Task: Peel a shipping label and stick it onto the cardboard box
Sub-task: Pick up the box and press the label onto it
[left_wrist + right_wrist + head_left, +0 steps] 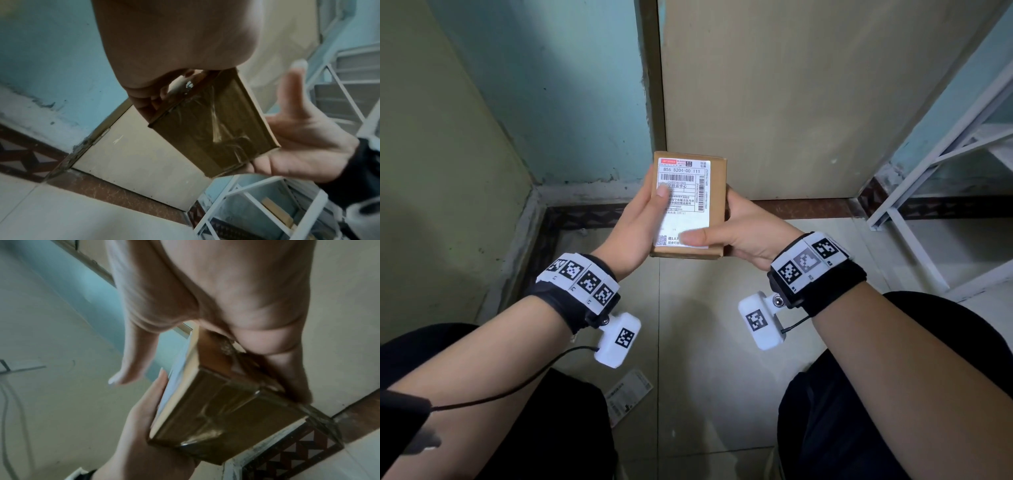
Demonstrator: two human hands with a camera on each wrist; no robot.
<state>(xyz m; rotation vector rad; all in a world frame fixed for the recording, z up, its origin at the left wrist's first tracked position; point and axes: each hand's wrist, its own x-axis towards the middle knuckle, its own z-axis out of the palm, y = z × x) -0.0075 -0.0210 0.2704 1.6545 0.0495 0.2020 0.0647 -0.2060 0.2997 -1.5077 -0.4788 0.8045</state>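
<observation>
A small brown cardboard box [717, 192] is held up in front of me, above the floor. A white shipping label [685, 209] with barcodes lies flat on its top face and covers most of it. My left hand [633, 219] grips the box's left side, its thumb lying on the label's left part. My right hand [750, 229] holds the right side, with its thumb across the label's bottom edge. The left wrist view shows the taped underside of the box [205, 129] resting against the right palm [304, 146]. In the right wrist view the label [176, 378] appears edge-on.
A printed paper sheet [628, 394] lies on the tiled floor between my knees. A beige door [774, 102] stands straight ahead, with a painted wall on the left. A white metal rack [941, 171] stands at the right.
</observation>
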